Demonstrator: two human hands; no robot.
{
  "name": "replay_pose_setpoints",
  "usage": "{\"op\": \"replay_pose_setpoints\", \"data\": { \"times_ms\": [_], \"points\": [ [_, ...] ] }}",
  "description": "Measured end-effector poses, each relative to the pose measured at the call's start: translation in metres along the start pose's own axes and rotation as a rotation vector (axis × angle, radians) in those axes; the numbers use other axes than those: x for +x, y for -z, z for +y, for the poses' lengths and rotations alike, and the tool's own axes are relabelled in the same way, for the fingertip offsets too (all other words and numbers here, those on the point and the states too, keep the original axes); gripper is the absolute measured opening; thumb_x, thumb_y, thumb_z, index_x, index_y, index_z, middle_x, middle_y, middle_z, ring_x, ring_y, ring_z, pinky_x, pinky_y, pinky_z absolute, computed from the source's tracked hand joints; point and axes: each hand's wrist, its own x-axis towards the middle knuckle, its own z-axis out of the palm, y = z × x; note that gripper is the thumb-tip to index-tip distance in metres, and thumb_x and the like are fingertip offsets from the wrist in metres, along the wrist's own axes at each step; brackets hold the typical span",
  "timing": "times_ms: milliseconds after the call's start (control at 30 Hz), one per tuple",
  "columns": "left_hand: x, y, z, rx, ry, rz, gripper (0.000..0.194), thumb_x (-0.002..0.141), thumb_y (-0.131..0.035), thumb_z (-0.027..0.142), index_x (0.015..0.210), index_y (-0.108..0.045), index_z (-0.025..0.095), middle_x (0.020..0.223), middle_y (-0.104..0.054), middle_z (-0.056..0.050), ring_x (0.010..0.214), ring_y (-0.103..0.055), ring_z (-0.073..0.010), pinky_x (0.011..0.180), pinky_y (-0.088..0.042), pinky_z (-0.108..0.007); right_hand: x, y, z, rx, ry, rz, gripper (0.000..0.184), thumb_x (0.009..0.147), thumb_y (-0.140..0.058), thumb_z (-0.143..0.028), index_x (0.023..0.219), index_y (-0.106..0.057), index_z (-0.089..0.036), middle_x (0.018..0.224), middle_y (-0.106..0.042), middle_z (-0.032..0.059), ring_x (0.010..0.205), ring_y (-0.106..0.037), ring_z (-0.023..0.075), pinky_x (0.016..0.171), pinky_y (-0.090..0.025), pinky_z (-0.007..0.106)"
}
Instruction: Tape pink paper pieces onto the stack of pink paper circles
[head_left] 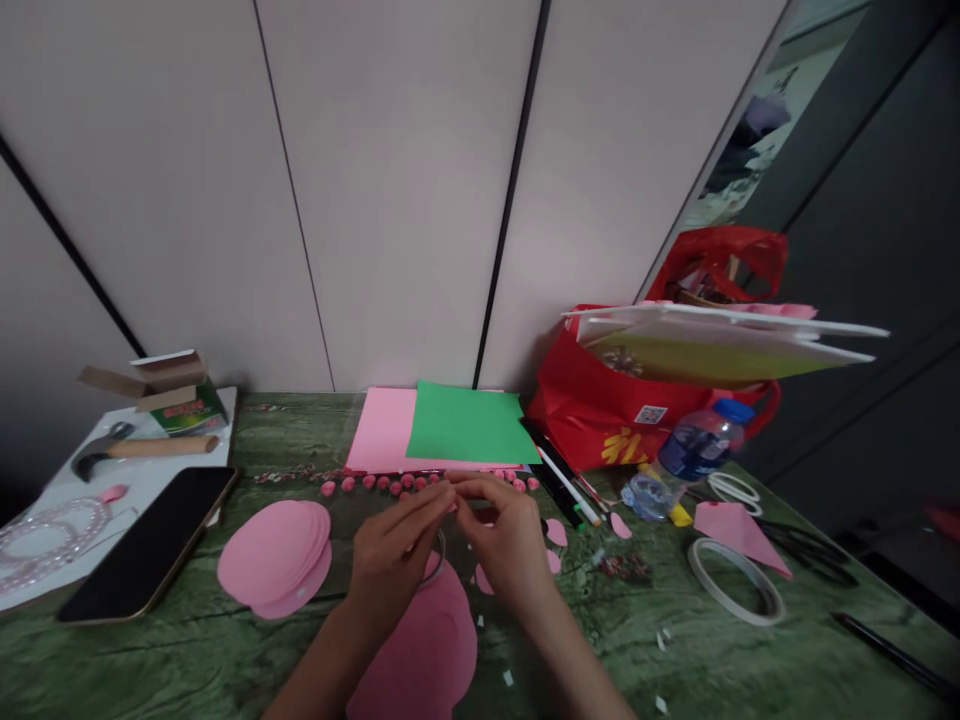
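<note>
Both hands meet at the middle of the table, fingertips together. My left hand (394, 545) and my right hand (508, 525) are closed in a pinch on a small piece of pink paper (452, 503), mostly hidden by the fingers. Just beyond them runs a row of small rolled pink paper flowers (384, 483). Below the hands lies a pile of pink paper circles (435, 655). To the left is a second stack of pink paper circles (274, 550). A thin ring, partly covered by my left hand, shows between the wrists.
Green (472, 425) and pink sheets lie at the back. On the left are a phone (154, 545), a hammer (161, 447) and an opened box (184, 405). Rightward stand a red bag (577, 400) and a bottle (686, 460), with a tape roll (701, 580), scissors and pens.
</note>
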Motion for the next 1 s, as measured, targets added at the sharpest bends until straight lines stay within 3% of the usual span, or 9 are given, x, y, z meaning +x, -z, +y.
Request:
{"op": "replay_pose_setpoints", "data": {
  "times_ms": [300,667,1000],
  "points": [
    [0.0051,0.0023,0.0034,-0.037,0.11,-0.034,0.021,0.078,-0.057,0.009,0.094,-0.067,0.017,0.092,-0.072,-0.006,0.085,-0.067,-0.0143,0.078,-0.054,-0.022,-0.002,0.0012,-0.0028,-0.078,0.053,0.012,0.02,0.075,-0.05,-0.009,0.081,-0.067,-0.017,0.091,-0.068,0.0081,0.085,-0.063,0.0193,0.07,-0.054,0.03],
    [-0.0013,0.0017,-0.0025,0.043,-0.018,-0.036,0.028,0.077,-0.055,0.002,0.099,-0.065,0.014,0.099,-0.07,-0.01,0.092,-0.065,-0.0161,0.083,-0.052,-0.025,-0.0016,-0.0009,-0.0048,0.012,-0.016,0.014,0.02,0.072,-0.051,-0.006,0.078,-0.067,-0.018,0.09,-0.068,0.0062,0.08,-0.064,0.0173,0.062,-0.055,0.026],
    [-0.0009,-0.0001,-0.0008,-0.063,0.148,-0.02,0.028,0.077,-0.057,0.007,0.099,-0.067,0.021,0.097,-0.071,-0.002,0.089,-0.066,-0.0151,0.083,-0.053,-0.025,-0.0024,-0.0012,-0.0026,-0.083,0.048,0.0,0.02,0.074,-0.049,-0.006,0.079,-0.066,-0.016,0.093,-0.067,0.0072,0.082,-0.063,0.0167,0.066,-0.054,0.026]
  ]
}}
